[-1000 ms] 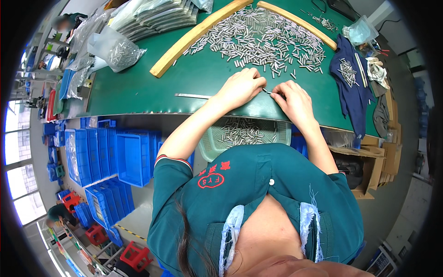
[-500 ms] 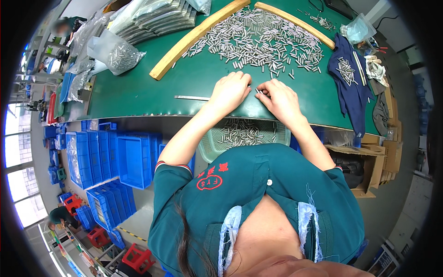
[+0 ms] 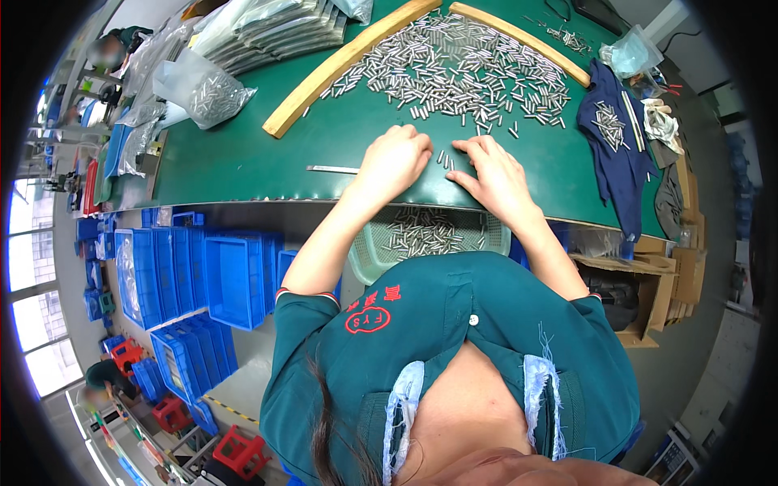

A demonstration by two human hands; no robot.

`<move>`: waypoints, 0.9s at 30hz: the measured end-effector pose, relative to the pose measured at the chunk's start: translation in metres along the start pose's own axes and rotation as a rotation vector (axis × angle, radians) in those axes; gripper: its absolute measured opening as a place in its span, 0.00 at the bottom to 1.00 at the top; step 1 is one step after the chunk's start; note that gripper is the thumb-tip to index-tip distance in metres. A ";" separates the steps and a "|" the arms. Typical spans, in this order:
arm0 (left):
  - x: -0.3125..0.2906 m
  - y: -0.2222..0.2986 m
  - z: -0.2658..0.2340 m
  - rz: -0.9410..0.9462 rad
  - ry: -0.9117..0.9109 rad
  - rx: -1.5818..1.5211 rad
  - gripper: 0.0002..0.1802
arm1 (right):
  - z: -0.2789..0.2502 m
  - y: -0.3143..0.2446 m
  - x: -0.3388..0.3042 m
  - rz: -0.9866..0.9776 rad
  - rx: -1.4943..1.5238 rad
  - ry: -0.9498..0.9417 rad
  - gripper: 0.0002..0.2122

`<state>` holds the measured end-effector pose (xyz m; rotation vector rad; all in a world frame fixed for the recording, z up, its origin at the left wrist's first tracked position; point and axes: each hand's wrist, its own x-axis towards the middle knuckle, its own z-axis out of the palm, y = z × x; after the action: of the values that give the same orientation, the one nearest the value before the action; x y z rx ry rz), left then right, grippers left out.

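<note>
Now a few short, silvery cylindrical pins (image 3: 446, 160) lie nearly side by side on the green tabletop (image 3: 231, 164) between the hands, their long axes running roughly away from the person. The right hand (image 3: 497, 172) is spread, thumb and forefinger parted beside them. The left hand (image 3: 395, 160) has curled fingers; whether it grips anything cannot be told. Beyond, a heap of similar pins (image 3: 462, 61) points every which way between wooden bars (image 3: 340, 67).

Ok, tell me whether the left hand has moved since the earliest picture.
Yes: the left hand has moved leftward, its fingertips now nearer the left end of the strip on the table.
</note>
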<state>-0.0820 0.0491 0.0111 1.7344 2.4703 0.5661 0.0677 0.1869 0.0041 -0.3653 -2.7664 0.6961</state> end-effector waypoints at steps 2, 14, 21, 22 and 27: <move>-0.003 0.006 0.005 -0.012 0.001 -0.013 0.06 | -0.003 -0.002 0.000 0.042 -0.026 -0.029 0.23; -0.017 0.004 -0.012 0.004 0.147 -0.137 0.08 | -0.009 0.001 -0.005 0.046 0.057 -0.084 0.18; -0.041 -0.013 -0.031 -0.150 0.174 -0.153 0.08 | -0.001 -0.001 0.000 -0.031 0.046 -0.067 0.11; -0.043 -0.015 -0.032 -0.174 0.160 -0.151 0.09 | 0.002 -0.004 0.003 -0.092 0.055 -0.081 0.10; -0.043 -0.018 -0.034 -0.146 0.194 -0.147 0.09 | 0.011 -0.020 0.013 -0.187 0.174 -0.192 0.12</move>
<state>-0.0913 -0.0046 0.0306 1.4964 2.5771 0.9142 0.0483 0.1688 0.0069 -0.0042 -2.8382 0.9583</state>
